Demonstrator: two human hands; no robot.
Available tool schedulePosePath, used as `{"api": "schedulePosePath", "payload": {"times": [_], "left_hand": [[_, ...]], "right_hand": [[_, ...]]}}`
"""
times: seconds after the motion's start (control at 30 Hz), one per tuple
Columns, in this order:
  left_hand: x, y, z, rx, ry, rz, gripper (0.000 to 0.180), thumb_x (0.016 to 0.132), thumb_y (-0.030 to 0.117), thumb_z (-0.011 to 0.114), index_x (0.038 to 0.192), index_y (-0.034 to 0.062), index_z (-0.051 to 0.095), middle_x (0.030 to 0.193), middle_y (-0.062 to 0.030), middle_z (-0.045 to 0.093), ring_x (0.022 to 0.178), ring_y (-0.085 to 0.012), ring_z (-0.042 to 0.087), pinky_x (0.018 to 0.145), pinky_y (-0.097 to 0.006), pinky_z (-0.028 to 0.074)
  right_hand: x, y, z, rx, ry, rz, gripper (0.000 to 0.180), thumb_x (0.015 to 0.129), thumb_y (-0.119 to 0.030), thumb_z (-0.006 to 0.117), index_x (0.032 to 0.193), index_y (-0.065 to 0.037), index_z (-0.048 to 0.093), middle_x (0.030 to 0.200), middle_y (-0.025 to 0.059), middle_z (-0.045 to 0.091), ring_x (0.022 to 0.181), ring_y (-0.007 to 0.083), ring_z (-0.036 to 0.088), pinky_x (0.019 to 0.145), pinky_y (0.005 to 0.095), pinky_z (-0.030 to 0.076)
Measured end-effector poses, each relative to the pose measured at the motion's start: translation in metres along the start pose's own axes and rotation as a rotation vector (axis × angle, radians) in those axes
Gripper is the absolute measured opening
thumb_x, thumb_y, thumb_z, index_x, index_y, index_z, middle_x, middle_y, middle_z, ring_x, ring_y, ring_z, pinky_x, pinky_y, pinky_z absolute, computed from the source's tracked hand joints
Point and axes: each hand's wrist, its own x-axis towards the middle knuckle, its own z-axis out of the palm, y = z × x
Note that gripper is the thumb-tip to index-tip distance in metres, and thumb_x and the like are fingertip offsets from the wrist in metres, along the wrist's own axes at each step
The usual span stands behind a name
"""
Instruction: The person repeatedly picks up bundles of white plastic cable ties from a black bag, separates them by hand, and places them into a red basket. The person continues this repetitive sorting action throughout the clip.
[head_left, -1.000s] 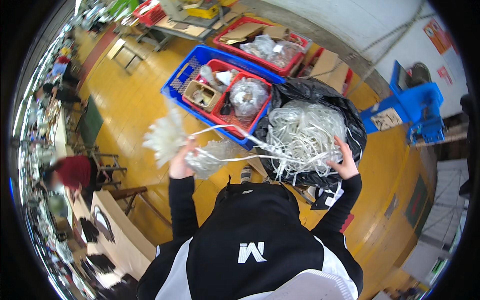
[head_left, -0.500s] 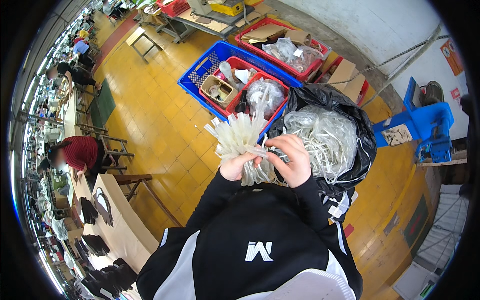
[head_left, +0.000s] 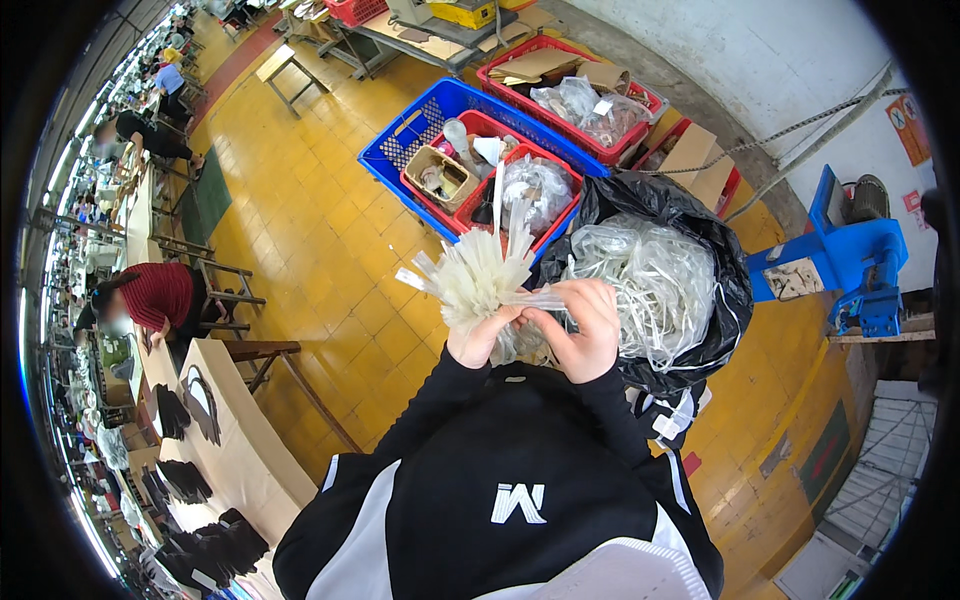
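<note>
A thick bundle of clear plastic strips (head_left: pixel 478 278) fans out upward in front of my chest. My left hand (head_left: pixel 474 338) is closed around its lower part. Beside it, my right hand (head_left: pixel 585 325) pinches one translucent strip (head_left: pixel 540 299) that runs sideways from the bundle. One long strip stands up above the others. Lower ends of the bundle hang partly hidden behind my hands. Just right of my right hand, a black plastic bag (head_left: pixel 735 300) holds a loose heap of clear strips (head_left: pixel 655 285).
Beyond the bundle stands a blue crate (head_left: pixel 395 150) with red baskets inside. Another red crate (head_left: pixel 640 125) sits behind it. A blue machine (head_left: pixel 815 250) is at the right. A table with dark cut pieces (head_left: pixel 245 420) is at the left, where people work.
My right hand has shifted slightly and its fingers have closed more on the sideways strip. One long strip now stands higher out of the bundle.
</note>
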Motion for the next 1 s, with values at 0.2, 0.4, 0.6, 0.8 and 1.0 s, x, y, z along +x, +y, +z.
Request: {"api": "schedulePosePath", "payload": {"times": [0.2,0.4,0.6,0.8,1.0], "left_hand": [[0.005,-0.005,-0.003,0.005,-0.067,0.088,0.022,0.084,0.007,0.056,0.104,-0.0034,0.06,0.092,-0.0099,0.063,0.073,-0.0136,0.056,0.065,-0.025,0.045],[0.005,0.006,0.009,-0.01,-0.067,0.063,0.026,0.082,0.008,0.059,0.106,-0.0036,0.06,0.093,-0.0089,0.064,0.07,-0.0108,0.055,0.06,-0.023,0.042],[0.01,0.006,0.002,0.069,-0.077,-0.026,0.022,0.082,0.01,0.061,0.1,-0.002,0.063,0.089,-0.0054,0.066,0.069,-0.0104,0.056,0.056,-0.022,0.039],[0.012,0.016,0.009,-0.119,-0.089,-0.197,0.019,0.082,0.011,0.061,0.096,-0.0011,0.064,0.084,-0.0066,0.066,0.072,-0.012,0.058,0.056,-0.023,0.039],[0.014,0.005,0.006,-0.017,-0.053,-0.097,0.018,0.08,0.008,0.063,0.096,-0.0019,0.063,0.084,-0.008,0.065,0.066,-0.0122,0.057,0.054,-0.023,0.042]], "right_hand": [[-0.012,0.011,0.004,0.383,0.023,0.298,0.01,0.074,-0.004,0.067,0.082,0.002,0.064,0.076,0.01,0.061,0.072,0.0223,0.056,0.069,0.0301,0.041],[-0.01,0.01,0.005,0.373,0.052,0.352,0.007,0.075,-0.003,0.066,0.079,0.002,0.064,0.071,0.0093,0.06,0.066,0.0205,0.053,0.066,0.029,0.04],[-0.011,0.015,0.005,0.088,0.089,0.182,0.013,0.068,0.002,0.067,0.08,0.001,0.064,0.074,0.0084,0.06,0.069,0.02,0.055,0.067,0.0293,0.04],[0.001,0.01,-0.001,-0.096,0.107,-0.056,0.016,0.067,-0.006,0.071,0.082,-0.008,0.065,0.078,0.0013,0.061,0.074,0.0189,0.056,0.073,0.0325,0.036],[0.001,0.018,-0.004,-0.253,0.057,-0.169,0.021,0.062,-0.011,0.071,0.081,-0.01,0.063,0.081,-0.0001,0.06,0.078,0.0182,0.056,0.074,0.0331,0.035]]}}
